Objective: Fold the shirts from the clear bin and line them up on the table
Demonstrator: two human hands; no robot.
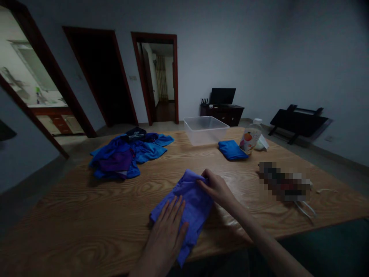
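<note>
A purple-blue garment (192,200) lies partly folded on the wooden table (86,215) close to the near edge. My left hand (168,227) rests flat on its near end, fingers stretched out. My right hand (216,188) pinches the garment's far right edge, fingers closed on the fabric. A pile of blue and purple clothes (129,154) lies at the back left. One folded blue cloth (232,150) sits beside a clear plastic bin (205,130).
A plastic bottle (251,136) with an orange label stands right of the folded cloth. A blurred-out object with white cords (285,184) lies at the right. Doorways, a dark cabinet with a monitor (221,104) and a folded black stand (298,121) lie beyond.
</note>
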